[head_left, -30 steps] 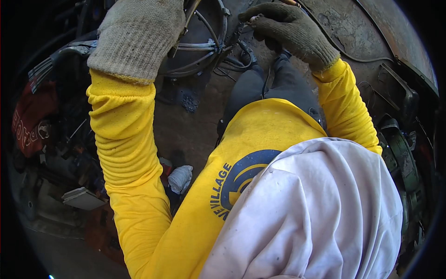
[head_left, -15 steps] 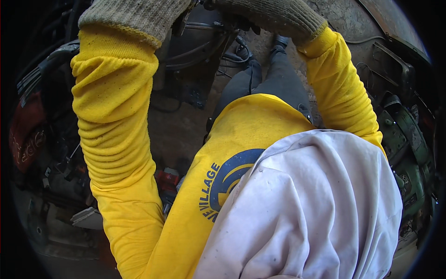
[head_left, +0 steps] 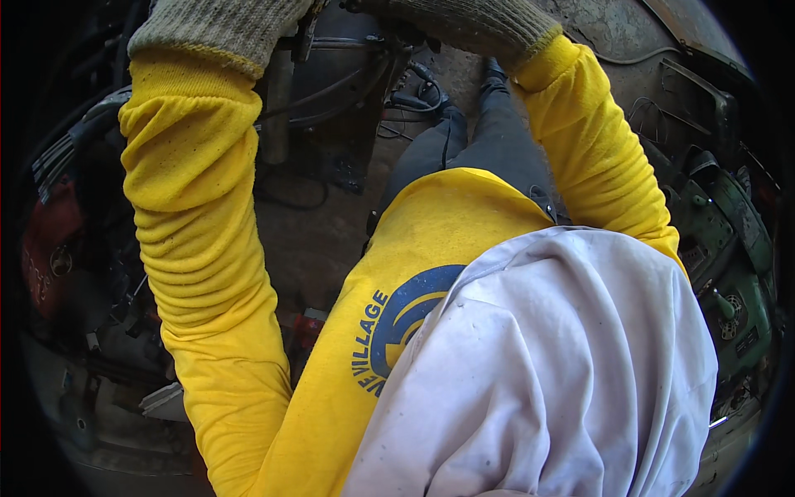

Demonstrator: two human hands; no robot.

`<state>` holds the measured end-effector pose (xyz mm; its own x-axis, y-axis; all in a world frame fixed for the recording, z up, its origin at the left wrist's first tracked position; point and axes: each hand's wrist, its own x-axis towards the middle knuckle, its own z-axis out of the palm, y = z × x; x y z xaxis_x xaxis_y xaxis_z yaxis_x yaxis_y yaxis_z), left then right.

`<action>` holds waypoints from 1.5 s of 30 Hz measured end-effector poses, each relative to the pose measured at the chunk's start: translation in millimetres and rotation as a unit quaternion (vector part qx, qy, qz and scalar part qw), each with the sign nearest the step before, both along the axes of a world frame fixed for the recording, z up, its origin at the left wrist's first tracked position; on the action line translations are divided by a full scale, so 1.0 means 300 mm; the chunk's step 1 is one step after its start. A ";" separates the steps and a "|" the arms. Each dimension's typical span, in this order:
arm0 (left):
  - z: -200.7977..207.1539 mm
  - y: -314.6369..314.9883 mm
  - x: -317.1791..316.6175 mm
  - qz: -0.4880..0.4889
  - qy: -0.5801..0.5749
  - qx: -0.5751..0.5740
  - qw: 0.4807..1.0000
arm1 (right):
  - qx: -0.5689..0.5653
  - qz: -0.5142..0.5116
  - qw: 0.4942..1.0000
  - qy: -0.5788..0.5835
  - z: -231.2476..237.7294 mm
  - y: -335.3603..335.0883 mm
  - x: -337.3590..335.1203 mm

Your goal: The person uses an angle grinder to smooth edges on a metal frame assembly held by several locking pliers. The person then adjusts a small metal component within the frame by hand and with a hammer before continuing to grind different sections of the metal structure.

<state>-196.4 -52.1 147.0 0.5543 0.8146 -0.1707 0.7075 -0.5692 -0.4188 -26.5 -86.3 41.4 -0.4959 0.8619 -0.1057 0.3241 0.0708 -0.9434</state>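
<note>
At the top edge, my left hand (head_left: 219,31) wears a grey knitted work glove; its fingers are cut off by the frame. Right beside it stands a dark, narrow metal part (head_left: 306,33), and I cannot tell whether the hand grips it. My right hand (head_left: 468,26), in a matching glove, reaches in toward the left hand. Its fingers are lost in dark shapes at the top edge, so their grip is not visible. Below and between the hands sits dark machinery with a metal rod (head_left: 339,43), curved black cables (head_left: 331,116) and a greyish post (head_left: 277,116).
Green machinery (head_left: 729,257) stands close on my right, near a hose (head_left: 638,60) on the floor. To my left are a red casing (head_left: 51,240), a bundle of thin rods (head_left: 54,170) and cluttered dark parts. A small red object (head_left: 310,323) lies below my left forearm.
Both gloved hands have shifted slightly left and up, leaving less of the left glove in frame. More of the post and cables now shows beside the left wrist.
</note>
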 end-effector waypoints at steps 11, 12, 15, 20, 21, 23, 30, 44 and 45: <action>0.009 0.001 0.025 0.004 0.002 0.028 1.000 | 0.068 -0.018 0.997 0.034 -0.051 -0.008 0.012; 0.018 -0.005 0.036 0.029 0.023 0.005 0.999 | 0.070 -0.020 0.997 0.035 -0.025 -0.014 0.025; 0.025 -0.006 0.021 0.037 0.062 -0.011 0.997 | -0.259 -0.156 0.934 0.191 0.061 -0.037 0.105; 0.004 -0.004 -0.096 0.000 0.007 -0.030 1.000 | -0.227 -0.203 0.929 0.209 -0.076 -0.140 0.239; -0.058 0.030 -0.062 -0.034 -0.019 -0.047 0.998 | -0.222 -0.228 0.933 0.166 -0.113 -0.173 0.265; -0.026 -0.005 -0.057 -0.052 -0.043 -0.033 0.997 | -0.213 -0.223 0.941 0.141 -0.080 -0.198 0.196; 0.055 -0.048 0.001 0.040 0.005 -0.064 0.997 | -0.113 -0.122 0.977 0.135 -0.030 -0.116 0.024; 0.044 -0.049 0.016 0.174 -0.097 -0.125 0.972 | -0.087 -0.004 0.991 0.101 -0.051 -0.008 -0.005; 0.042 -0.047 0.016 0.183 -0.125 -0.131 0.966 | -0.090 -0.003 0.990 0.106 -0.051 -0.003 0.000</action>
